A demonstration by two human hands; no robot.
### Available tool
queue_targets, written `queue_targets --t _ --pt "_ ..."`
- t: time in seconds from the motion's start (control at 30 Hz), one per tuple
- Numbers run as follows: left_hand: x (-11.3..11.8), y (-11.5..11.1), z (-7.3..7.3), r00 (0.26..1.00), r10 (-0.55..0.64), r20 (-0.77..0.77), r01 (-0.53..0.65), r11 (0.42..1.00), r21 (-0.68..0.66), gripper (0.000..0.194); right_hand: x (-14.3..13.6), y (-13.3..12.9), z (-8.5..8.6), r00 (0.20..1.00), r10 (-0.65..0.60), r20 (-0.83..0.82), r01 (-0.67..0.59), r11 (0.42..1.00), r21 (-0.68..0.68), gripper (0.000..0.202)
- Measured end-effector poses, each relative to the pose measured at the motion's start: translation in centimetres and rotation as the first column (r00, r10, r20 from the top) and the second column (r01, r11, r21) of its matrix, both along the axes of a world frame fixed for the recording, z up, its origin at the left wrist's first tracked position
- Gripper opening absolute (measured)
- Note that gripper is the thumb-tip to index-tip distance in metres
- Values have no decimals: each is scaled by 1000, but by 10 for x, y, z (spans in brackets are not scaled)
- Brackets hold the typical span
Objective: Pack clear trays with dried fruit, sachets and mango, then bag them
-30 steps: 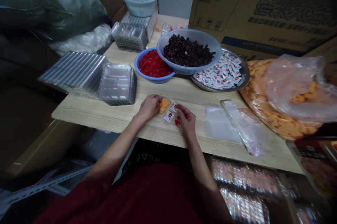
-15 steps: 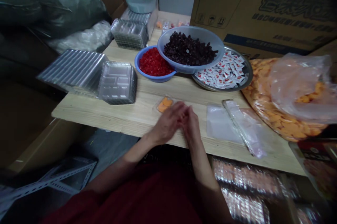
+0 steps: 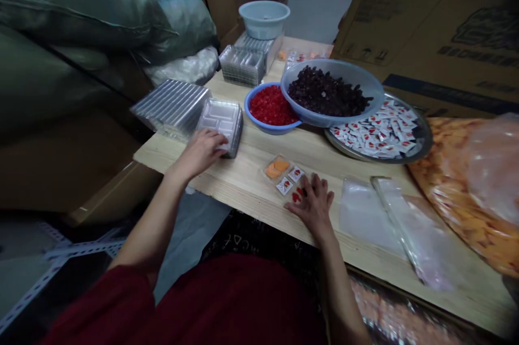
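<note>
My left hand (image 3: 205, 151) rests its fingers on the near part of a stack of clear compartment trays (image 3: 222, 119); the fingers are slightly curled and whether they grip a tray is unclear. Over the right end of a small filled tray (image 3: 290, 181), my right hand (image 3: 315, 203) has its fingers spread. Orange pieces (image 3: 278, 166), white printed packets (image 3: 285, 186) and red pieces (image 3: 297, 195) sit in that tray's compartments. The right fingertips are at its right edge, partly hiding it.
Behind stand a blue bowl of red pieces (image 3: 272, 107), a bowl of dark pieces (image 3: 329, 93) and a metal bowl of packets (image 3: 377, 131). Plastic bags (image 3: 389, 215) lie at the right, beside a big bag of orange pieces (image 3: 454, 188). More trays (image 3: 174, 105) stand left.
My hands, earlier together over the small tray, have moved apart. The left went to the tray stack; the right has opened and uncovered packets and red pieces. The view has shifted left.
</note>
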State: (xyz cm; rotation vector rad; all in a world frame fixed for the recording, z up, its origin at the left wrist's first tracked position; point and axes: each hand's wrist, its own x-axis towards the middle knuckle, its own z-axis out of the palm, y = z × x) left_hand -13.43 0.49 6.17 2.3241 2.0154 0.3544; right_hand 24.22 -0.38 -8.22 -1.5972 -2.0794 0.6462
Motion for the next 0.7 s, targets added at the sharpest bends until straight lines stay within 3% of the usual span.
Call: queue_targets --t 0.07,0.17,0.37,0.7 --pt "-24 7 0 998 -59 -6 59 995 -78 21 1 5 -9 996 41 83 -42 999 1 97" --pt "-41 19 -3 994 -106 36 111 980 -167 22 5 6 -7 991 86 106 -86 996 -1 98" --pt "-40 30 3 986 -156 61 166 951 -261 25 15 -10 9 981 146 129 -143 989 -30 92" --pt "-49 45 3 986 -132 104 162 916 -368 23 26 -23 6 974 188 124 -184 982 -37 92"
